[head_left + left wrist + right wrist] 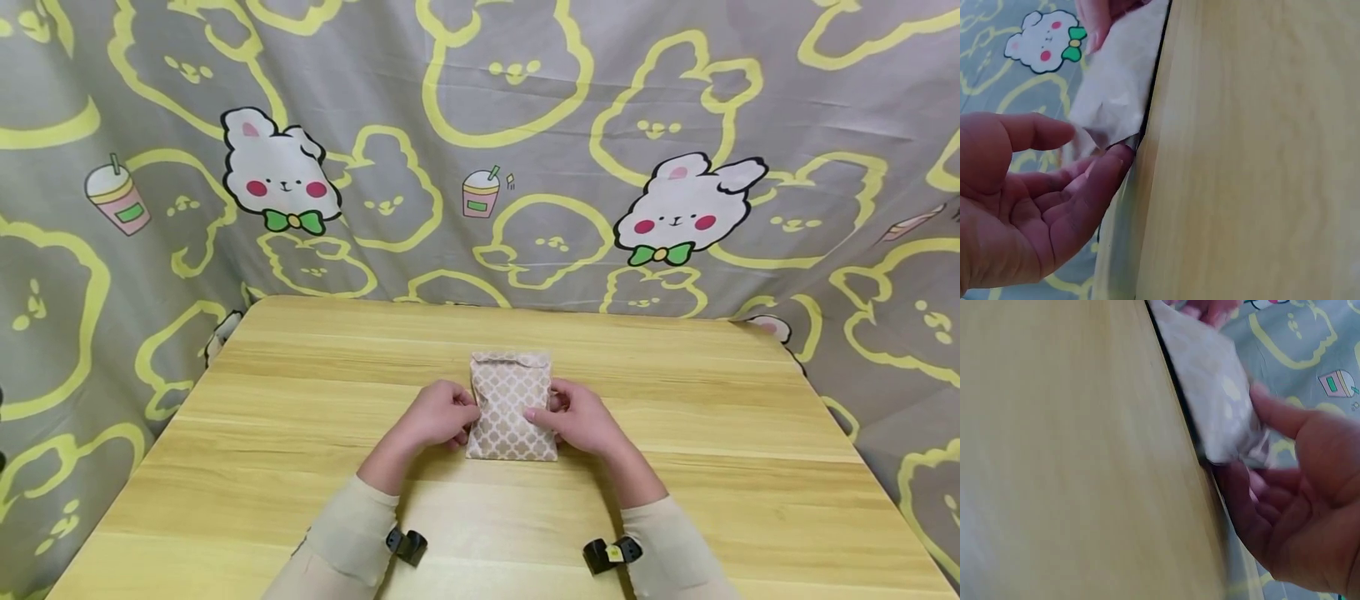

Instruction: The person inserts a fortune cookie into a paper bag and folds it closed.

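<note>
A small beige paper bag [512,417] with a white lattice pattern and a folded top lies at the middle of the wooden table. On its left edge the left hand [446,414] keeps thumb and fingers; in the left wrist view that hand [1054,194] has fingertips under the bag's side [1113,94] and the thumb by its edge. The right hand [573,417] pinches the opposite side, thumb on top. From the right wrist, the thumb presses the bag [1210,387] while the fingers of the right hand [1300,500] curl beneath it. The bag's contents are hidden.
The light wooden table [262,400] reaches to a grey curtain [390,92] with yellow outlines and white rabbit faces, which hangs behind and at both sides. Black straps with small devices sit on the left sleeve [345,525] and the right sleeve [671,542].
</note>
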Demonstrator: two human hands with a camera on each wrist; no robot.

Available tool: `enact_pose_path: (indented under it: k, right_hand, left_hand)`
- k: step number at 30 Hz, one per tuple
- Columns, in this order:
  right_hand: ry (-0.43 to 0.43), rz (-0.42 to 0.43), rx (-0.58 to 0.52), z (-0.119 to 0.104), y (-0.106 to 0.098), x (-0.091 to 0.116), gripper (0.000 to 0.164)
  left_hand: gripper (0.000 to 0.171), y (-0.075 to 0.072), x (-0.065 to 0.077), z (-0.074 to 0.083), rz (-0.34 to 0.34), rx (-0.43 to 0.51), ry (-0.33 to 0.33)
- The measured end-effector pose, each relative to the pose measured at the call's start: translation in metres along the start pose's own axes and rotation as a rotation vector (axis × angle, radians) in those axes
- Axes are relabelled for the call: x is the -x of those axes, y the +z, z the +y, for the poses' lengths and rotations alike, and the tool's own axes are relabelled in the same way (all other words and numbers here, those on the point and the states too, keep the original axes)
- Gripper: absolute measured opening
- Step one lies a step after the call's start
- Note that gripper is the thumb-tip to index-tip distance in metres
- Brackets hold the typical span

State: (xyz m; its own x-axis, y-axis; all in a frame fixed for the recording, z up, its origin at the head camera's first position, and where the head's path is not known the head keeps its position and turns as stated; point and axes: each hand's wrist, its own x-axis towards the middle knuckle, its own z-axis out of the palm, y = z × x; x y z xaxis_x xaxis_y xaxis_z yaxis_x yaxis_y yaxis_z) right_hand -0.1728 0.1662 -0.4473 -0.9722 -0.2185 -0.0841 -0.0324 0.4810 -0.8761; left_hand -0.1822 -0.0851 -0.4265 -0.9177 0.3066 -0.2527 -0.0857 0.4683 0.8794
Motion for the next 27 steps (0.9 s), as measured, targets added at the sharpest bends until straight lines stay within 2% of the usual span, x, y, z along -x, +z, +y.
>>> enact_pose_path:
  k: [4, 5, 9, 16, 18, 22, 27]
  right_hand:
    - [0.032, 0.086, 0.057, 0.001, 0.004, -0.003, 0.056]
    - [0.028, 0.099, 0.076, 0.002, 0.004, -0.004, 0.054]
    - [-0.006, 0.120, 0.145, 0.001, 0.005, -0.005, 0.029]
    - [0.003, 0.130, 0.190, 0.001, 0.005, -0.004, 0.029]
    - [0.028, 0.135, 0.180, 0.001, 0.004, -0.004, 0.035]
    - [0.090, 0.139, 0.147, 0.000, -0.001, -0.001, 0.062]
    - [0.117, 0.168, 0.192, -0.001, -0.015, -0.001, 0.073]
  left_hand:
    - [0.006, 0.002, -0.001, -0.001, -0.007, -0.031, 0.019]
    - [0.006, 0.002, -0.001, -0.002, -0.004, -0.037, 0.021]
    - [0.013, 0.003, -0.002, -0.003, 0.004, -0.066, 0.022]
    - [0.020, 0.004, -0.003, -0.003, 0.008, -0.086, 0.011]
    - [0.021, 0.003, -0.004, -0.002, 0.015, -0.078, 0.015]
    - [0.023, -0.004, -0.004, -0.005, 0.072, -0.088, 0.011]
    - [0.038, -0.019, -0.006, -0.006, 0.203, -0.257, 0.023]
